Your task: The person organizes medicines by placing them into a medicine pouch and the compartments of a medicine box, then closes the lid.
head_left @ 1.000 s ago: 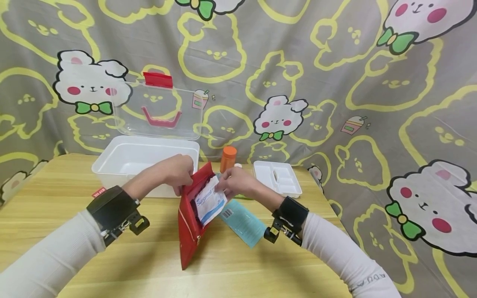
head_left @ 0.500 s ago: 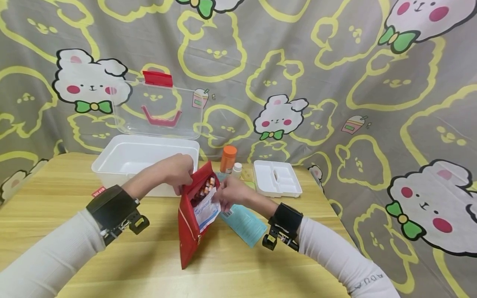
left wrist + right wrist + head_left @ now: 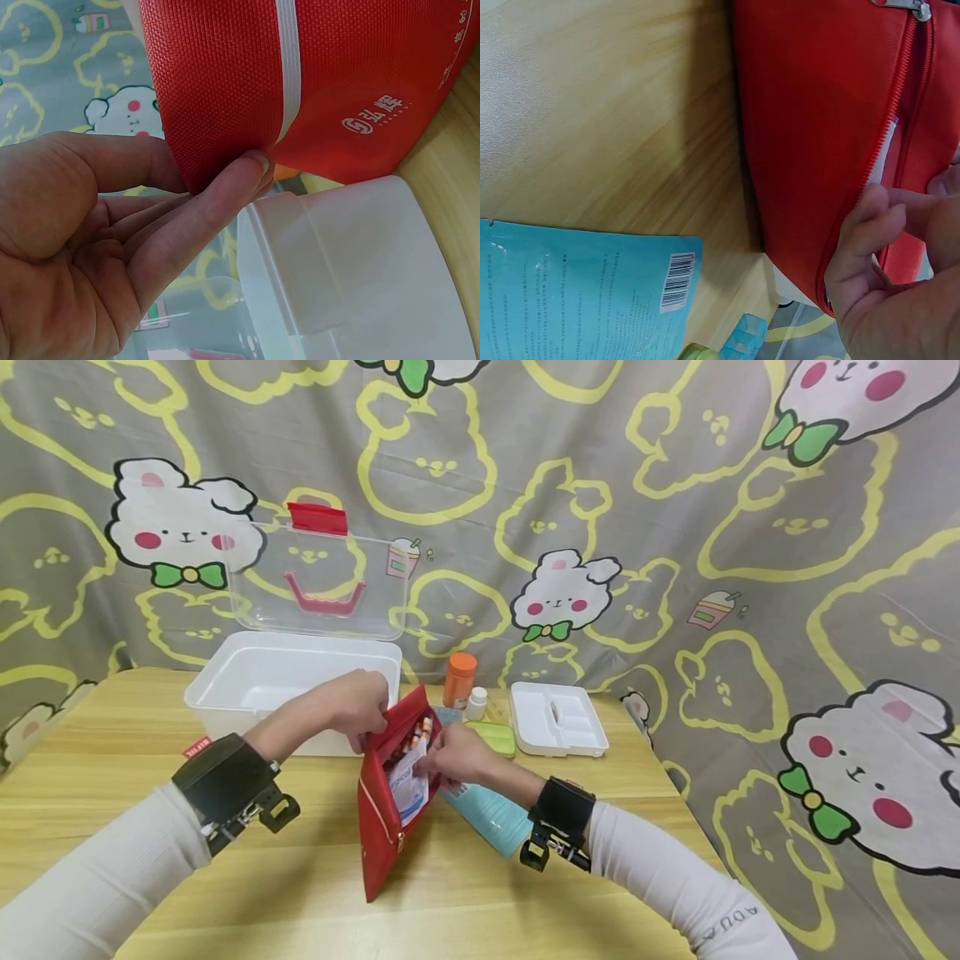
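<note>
A red zip pouch (image 3: 382,847) stands tilted on the table with its zipped mouth open. My left hand (image 3: 360,703) pinches its upper corner between thumb and fingers; in the left wrist view white lettering shows on the red fabric (image 3: 225,82). At the mouth, my right hand (image 3: 461,753) pinches a white and blue packet printed "Surgical" (image 3: 407,787), which lies mostly inside. Small orange-and-white items (image 3: 417,735) show behind the packet. From the right wrist, curled fingers (image 3: 862,244) sit at the zip edge and cover much of the packet.
An open white box (image 3: 240,672) with a clear lid stands at the back left. Behind the right hand are an orange bottle (image 3: 459,683), a white bottle (image 3: 476,703) and a green case (image 3: 495,737). A teal packet (image 3: 491,818) lies nearby, a divided white tray (image 3: 558,718) farther right.
The right hand has moved left and slightly down, taking the packet deeper into the pouch. The orange-and-white items inside and the bottles behind have come into view. The left hand keeps its place.
</note>
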`<state>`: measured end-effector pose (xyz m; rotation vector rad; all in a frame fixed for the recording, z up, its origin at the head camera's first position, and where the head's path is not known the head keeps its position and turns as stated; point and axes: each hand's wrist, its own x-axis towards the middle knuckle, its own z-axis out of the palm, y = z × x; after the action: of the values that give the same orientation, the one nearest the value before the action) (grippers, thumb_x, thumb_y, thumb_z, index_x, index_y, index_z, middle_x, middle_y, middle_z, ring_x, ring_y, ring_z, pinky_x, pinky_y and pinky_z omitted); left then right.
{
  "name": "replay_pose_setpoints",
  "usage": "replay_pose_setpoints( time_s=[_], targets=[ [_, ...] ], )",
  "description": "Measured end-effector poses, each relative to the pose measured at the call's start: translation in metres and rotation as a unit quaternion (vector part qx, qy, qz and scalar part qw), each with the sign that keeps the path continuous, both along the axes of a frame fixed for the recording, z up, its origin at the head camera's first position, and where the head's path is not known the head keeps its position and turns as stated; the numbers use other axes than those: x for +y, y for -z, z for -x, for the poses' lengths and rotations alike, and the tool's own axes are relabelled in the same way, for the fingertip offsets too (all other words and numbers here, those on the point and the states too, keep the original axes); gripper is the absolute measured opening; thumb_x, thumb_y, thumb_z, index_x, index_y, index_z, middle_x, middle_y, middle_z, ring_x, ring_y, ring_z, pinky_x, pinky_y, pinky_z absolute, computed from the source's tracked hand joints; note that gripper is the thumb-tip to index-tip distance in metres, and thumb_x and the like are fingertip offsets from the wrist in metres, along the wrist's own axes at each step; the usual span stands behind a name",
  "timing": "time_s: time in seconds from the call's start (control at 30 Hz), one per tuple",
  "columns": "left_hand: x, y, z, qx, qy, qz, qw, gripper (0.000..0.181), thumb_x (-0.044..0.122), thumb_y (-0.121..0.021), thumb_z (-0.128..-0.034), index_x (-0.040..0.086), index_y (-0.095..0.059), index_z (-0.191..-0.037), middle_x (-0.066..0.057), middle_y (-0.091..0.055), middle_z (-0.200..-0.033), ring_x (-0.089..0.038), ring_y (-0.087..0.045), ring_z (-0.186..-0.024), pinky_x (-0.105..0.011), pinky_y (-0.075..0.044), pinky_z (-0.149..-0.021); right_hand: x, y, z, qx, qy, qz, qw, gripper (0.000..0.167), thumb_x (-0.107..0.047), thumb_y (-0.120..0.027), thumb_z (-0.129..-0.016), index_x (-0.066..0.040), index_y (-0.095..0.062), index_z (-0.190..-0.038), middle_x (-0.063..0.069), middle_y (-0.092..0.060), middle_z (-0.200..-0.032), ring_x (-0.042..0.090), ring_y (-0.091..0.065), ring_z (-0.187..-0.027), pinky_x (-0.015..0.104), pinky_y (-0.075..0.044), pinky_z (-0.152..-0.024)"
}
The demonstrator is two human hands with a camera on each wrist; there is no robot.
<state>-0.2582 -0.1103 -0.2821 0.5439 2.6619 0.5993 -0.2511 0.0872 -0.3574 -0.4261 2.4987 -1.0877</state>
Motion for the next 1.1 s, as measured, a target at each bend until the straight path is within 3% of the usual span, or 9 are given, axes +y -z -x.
replay_pose_setpoints(
  time_s=[0.27, 0.5, 0.73, 1.1],
  targets=[
    [-0.001, 0.0, 0.0, 0.002, 0.0, 0.0, 1.0, 0.011, -0.004, -0.06, -0.0895, -0.005, -0.071, -0.088, -0.011, -0.072, -0.07, -0.017, -0.073, -0.057, -0.028, -0.061, -0.059, -0.003, 0.004, -0.001, 0.003, 0.013, 0.0, 0.9999, 0.037, -0.016, -0.077, -0.087, -0.001, -0.063, -0.056, 0.013, -0.061, -0.055, 0.013, -0.047, -0.038, 0.021, -0.036, -0.038],
    [0.0, 0.001, -0.001, 0.0, -0.004, -0.005, 1.0, 0.011, -0.004, -0.06, -0.0895, -0.006, -0.071, -0.088, -0.012, -0.072, -0.071, -0.018, -0.074, -0.057, -0.028, -0.061, -0.059, -0.003, 0.003, -0.003, 0.003, 0.01, -0.013, 0.9999, 0.036, -0.019, -0.077, -0.089, -0.002, -0.063, -0.06, 0.003, -0.061, -0.054, 0.012, -0.047, -0.041, 0.02, -0.035, -0.04],
    [-0.002, -0.001, -0.001, -0.003, -0.006, -0.004, 1.0, 0.011, -0.004, -0.06, -0.0888, -0.005, -0.07, -0.087, -0.012, -0.072, -0.07, -0.019, -0.074, -0.057, -0.03, -0.062, -0.06, 0.001, 0.002, 0.001, 0.022, 0.0, -0.026, 0.9994, 0.033, -0.024, -0.074, -0.092, -0.005, -0.066, -0.067, 0.0, -0.065, -0.058, 0.013, -0.053, -0.044, 0.021, -0.038, -0.041],
    [-0.002, -0.001, -0.002, -0.003, -0.007, -0.006, 1.0, 0.011, -0.004, -0.06, -0.0895, -0.007, -0.07, -0.089, -0.012, -0.072, -0.071, -0.018, -0.074, -0.057, -0.029, -0.062, -0.06, 0.007, -0.001, 0.004, 0.022, -0.015, -0.017, 0.9995, 0.026, -0.019, -0.073, -0.092, -0.005, -0.064, -0.072, 0.004, -0.066, -0.063, 0.015, -0.055, -0.045, 0.022, -0.04, -0.041]
  ],
)
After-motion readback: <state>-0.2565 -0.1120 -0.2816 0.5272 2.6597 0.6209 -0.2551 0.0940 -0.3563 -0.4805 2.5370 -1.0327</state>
